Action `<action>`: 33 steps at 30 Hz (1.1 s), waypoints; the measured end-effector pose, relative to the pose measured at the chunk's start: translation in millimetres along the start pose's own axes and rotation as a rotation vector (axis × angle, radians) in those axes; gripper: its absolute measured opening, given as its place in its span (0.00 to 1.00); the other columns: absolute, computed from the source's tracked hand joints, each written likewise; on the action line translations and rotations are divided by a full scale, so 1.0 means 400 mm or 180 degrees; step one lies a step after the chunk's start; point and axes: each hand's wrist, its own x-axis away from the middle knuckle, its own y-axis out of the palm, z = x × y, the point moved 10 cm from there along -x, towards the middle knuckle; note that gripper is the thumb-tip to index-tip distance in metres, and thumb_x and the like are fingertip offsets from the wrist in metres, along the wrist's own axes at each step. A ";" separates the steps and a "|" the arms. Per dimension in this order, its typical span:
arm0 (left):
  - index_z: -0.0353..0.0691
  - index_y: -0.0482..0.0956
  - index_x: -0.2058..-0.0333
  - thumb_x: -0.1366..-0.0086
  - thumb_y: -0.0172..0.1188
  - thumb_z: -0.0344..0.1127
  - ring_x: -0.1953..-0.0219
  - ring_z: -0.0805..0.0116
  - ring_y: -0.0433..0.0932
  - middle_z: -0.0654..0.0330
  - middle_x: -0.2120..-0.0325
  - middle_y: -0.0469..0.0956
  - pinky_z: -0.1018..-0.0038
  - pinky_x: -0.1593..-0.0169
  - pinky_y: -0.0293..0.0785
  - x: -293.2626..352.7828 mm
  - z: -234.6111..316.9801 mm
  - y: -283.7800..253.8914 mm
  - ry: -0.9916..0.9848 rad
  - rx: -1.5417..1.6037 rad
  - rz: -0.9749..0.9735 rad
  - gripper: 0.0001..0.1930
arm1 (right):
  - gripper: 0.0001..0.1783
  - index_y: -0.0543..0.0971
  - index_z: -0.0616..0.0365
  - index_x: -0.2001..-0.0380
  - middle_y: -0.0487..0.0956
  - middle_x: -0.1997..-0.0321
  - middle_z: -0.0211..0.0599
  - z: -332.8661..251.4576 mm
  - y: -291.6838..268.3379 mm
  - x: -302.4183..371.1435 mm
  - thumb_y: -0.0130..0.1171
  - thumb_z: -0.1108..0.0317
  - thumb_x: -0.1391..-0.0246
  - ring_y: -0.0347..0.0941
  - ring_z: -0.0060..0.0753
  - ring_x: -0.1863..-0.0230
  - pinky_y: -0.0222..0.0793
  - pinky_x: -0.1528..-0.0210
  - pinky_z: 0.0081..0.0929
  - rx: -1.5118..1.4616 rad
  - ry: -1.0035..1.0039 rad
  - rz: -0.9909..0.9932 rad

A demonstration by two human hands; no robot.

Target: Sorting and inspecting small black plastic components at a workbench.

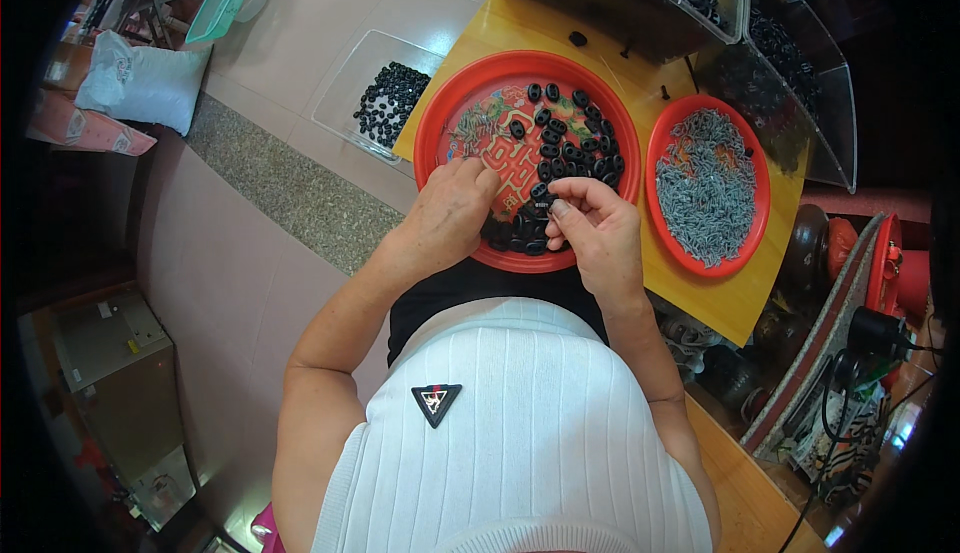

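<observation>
Both hands are over a large round red tray (pixel 428 143) with a patterned bottom. My right hand (pixel 602 238) is closed, thumb and fingertips pinching a small black oval piece (pixel 547 206). My left hand (pixel 452 208) is also closed, at the tray's left side, knuckles up; whatever its fingertips hold is hidden. Several loose black oval pieces with two holes (pixel 572 153) lie in the tray's right half, and more are heaped at its near edge. Small metal screw-like pieces (pixel 478 131) lie at its far left.
Right of it, a smaller red tray (pixel 655 158) holds many grey screw-like pieces (pixel 710 193) on the yellow board (pixel 740 303). Clear bins (pixel 640 13) of black parts stand behind. A low clear box (pixel 335 93) of black pieces is at the left. Cables (pixel 830 403) hang at right.
</observation>
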 end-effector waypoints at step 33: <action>0.33 0.73 0.62 0.49 0.57 0.21 0.78 0.77 0.72 0.59 0.75 0.75 0.83 0.76 0.69 0.057 -0.066 0.058 -0.1288 0.5821 0.0745 0.13 | 0.04 0.70 0.65 0.70 0.72 0.79 0.31 -0.024 0.058 0.000 0.51 0.75 0.51 0.68 0.15 0.80 0.66 0.79 0.12 -0.0139 0.0210 -0.0116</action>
